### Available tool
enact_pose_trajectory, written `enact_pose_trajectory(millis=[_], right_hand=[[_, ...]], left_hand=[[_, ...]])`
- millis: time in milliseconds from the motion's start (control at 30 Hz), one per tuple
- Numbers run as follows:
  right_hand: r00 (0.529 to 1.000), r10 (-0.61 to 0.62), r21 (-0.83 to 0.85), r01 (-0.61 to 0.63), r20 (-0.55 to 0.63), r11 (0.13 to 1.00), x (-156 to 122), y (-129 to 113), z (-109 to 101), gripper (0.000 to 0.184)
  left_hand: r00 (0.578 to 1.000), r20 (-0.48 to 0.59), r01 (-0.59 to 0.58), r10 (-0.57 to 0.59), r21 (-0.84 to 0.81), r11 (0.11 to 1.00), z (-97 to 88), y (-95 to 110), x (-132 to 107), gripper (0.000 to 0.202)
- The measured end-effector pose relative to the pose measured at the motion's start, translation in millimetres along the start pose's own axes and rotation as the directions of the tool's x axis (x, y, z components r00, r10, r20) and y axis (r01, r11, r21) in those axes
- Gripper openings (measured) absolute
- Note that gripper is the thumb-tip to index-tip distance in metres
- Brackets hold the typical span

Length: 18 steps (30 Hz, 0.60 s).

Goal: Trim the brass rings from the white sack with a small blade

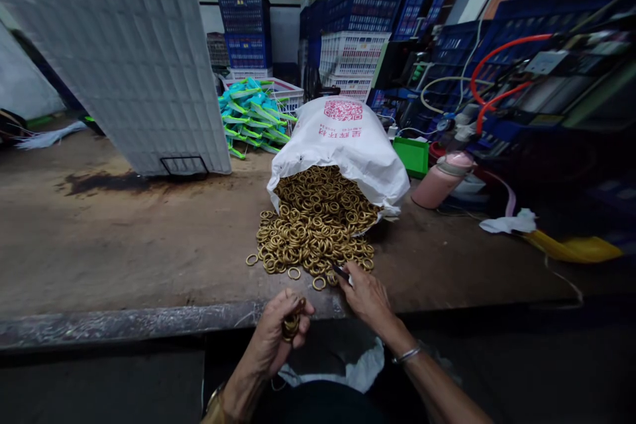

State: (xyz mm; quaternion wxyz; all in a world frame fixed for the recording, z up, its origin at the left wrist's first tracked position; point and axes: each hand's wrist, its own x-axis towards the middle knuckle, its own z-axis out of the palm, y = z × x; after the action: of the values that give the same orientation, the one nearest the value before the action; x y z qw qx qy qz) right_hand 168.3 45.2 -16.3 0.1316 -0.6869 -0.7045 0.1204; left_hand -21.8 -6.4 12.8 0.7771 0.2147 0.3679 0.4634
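several rings (291, 326) in left grip (274, 339), heap (313, 233) ahead

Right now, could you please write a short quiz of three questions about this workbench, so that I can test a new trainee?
1. True or false: the right hand is at the near edge of the ring pile.
2. What does the left hand hold? A) a stack of brass rings B) a hammer C) a roll of tape
3. What colour is the bottle that lies to the right of the white sack?

Key: 1 true; 2 A; 3 pink.
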Motion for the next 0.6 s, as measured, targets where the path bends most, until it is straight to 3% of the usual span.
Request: enact_pose_trajectory(millis=[267, 467, 600], right_hand=[[0.999, 0.015, -0.030, -0.013, 0.037, 0.999, 2.8, -0.8, -0.6, 0.022], [0.998, 0.048, -0.015, -0.047, 0.048, 0.999, 5.3, -2.3, -5.2, 0.015], [0.997, 0.070, 0.009, -0.070, -0.025, 0.997, 8.1, -1.2, -10.3, 0.009]], left_hand=[[0.996, 0.046, 0.079, -0.074, -0.111, 0.991, -5.3, -3.1, 4.3, 0.025], [0.997, 0.018, 0.080, -0.078, -0.158, 0.984, -7.4, -0.9, 3.4, 0.025], [0.998, 0.029, 0.057, -0.054, -0.120, 0.991, -7.3, -0.7, 4.5, 0.019]])
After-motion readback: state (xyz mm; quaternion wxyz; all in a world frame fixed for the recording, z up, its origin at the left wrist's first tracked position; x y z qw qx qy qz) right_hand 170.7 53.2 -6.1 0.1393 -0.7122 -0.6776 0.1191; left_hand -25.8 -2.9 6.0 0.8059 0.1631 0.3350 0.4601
